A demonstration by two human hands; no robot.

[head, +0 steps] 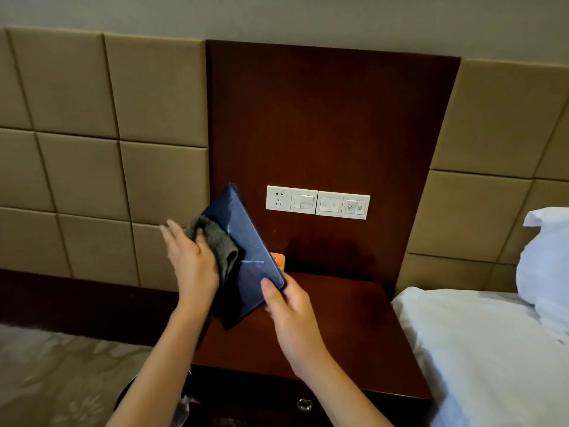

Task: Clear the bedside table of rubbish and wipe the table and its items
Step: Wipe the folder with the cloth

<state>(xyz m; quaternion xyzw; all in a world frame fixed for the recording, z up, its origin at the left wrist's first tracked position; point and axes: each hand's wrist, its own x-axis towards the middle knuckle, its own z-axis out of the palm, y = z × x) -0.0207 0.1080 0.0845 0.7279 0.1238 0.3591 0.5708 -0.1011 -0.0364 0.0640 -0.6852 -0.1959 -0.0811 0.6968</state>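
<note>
A flat dark blue book-like item (246,245) is lifted above the dark wooden bedside table (332,328), tilted on edge. My right hand (288,306) pinches its lower right corner. My left hand (191,257) presses a grey cloth (215,241) against the left side of its cover. Pale streaks show on the blue cover. A small orange and yellow thing (278,261) peeks out behind the item, at the back of the table top.
A white socket and switch panel (317,202) sits on the dark wood back panel. A white-sheeted bed (480,349) with a pillow (545,266) is at the right. Padded beige wall panels (92,167) flank the table. A drawer pull (304,404) shows below.
</note>
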